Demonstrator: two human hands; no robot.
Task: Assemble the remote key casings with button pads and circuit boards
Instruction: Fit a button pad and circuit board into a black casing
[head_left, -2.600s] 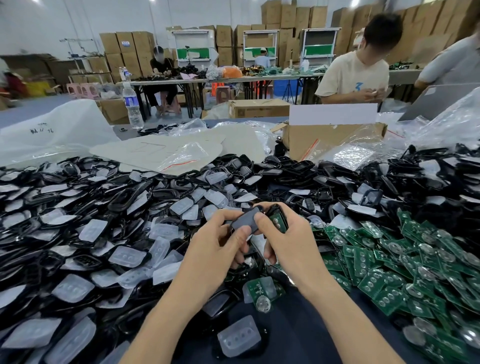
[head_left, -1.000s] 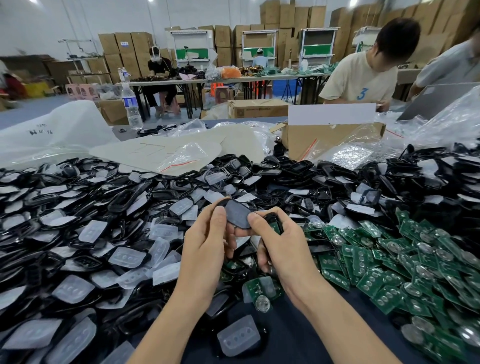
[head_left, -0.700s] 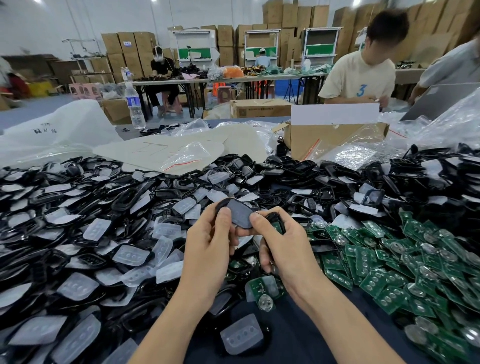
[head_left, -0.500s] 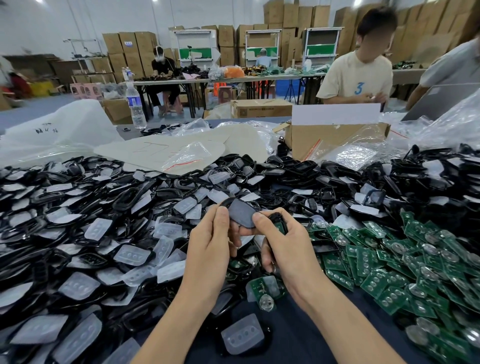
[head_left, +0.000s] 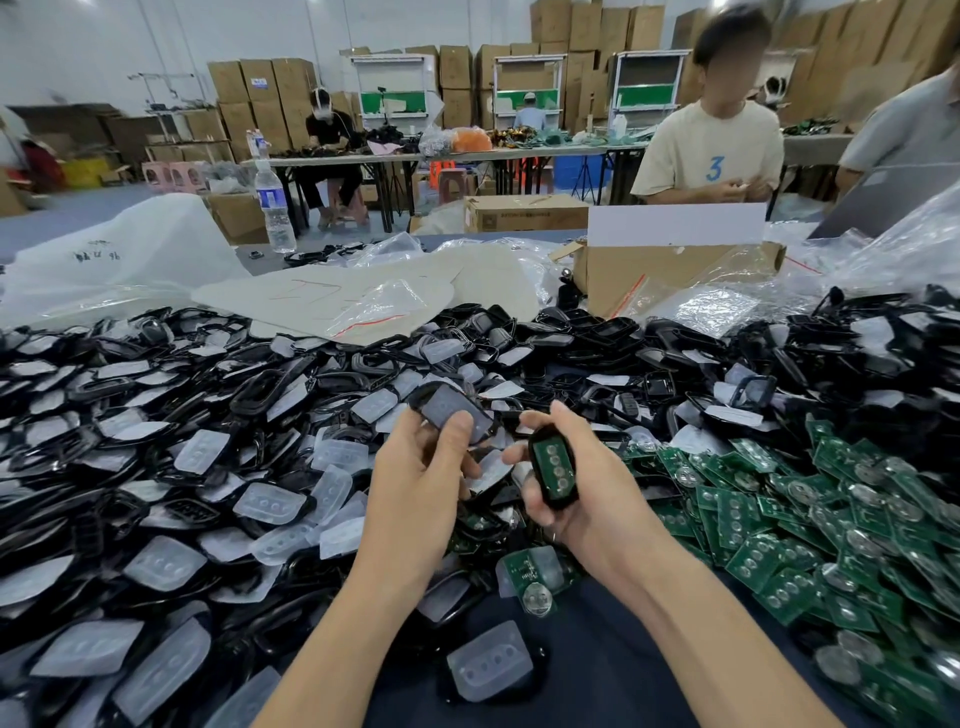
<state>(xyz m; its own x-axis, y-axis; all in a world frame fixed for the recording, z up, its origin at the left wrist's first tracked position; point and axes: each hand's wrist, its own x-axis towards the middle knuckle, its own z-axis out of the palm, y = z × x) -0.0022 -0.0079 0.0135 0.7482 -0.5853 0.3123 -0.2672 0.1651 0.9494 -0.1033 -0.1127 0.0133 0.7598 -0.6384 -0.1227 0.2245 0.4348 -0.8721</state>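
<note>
Above the heaped table (head_left: 597, 675): lifted clear, slightly apart.
Left hand (head_left: 415, 488): gripped casing with button pad (head_left: 451, 413).
Right hand (head_left: 592, 499): gripped casing with circuit board (head_left: 553, 467).
Loose circuit boards (head_left: 831, 519): heaped at right.

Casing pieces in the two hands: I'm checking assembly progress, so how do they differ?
The left casing, in the left hand, shows a plain grey face; the right casing, in the right hand, shows a green circuit board seated inside. The left casing is held higher, the right casing lower. Both are black-rimmed.
</note>
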